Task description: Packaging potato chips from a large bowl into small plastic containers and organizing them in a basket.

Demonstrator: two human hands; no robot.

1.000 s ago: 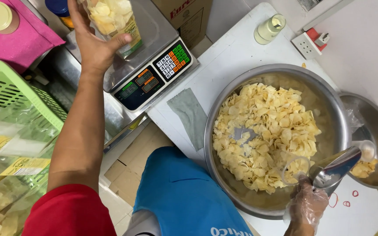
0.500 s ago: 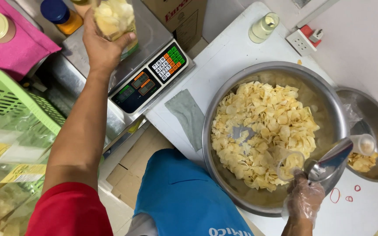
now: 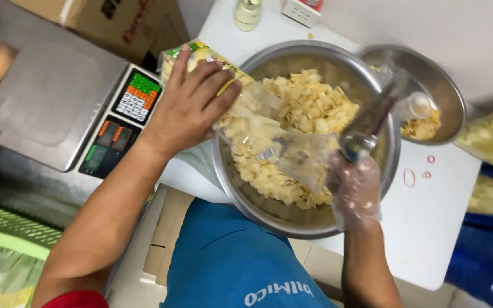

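Cramped packing corner, white table against a pale wall.

I see the white table (image 3: pixel 429 228) with a few small rubber bands (image 3: pixel 409 177) lying on it, a white socket block (image 3: pixel 306 8) at its far edge, a cardboard box (image 3: pixel 115 23) behind a digital scale (image 3: pixel 52 97), a green basket (image 3: pixel 12 231) lower left; light even, soft.

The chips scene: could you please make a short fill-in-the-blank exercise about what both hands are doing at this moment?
1. The left hand holds a clear bag over the big metal ____.
2. The right hand wears a thin plastic ____.
3. The right hand grips a metal ____.
4. The weighing scale has nothing on its ____.

Missing words: bowl; glove; scoop; platform
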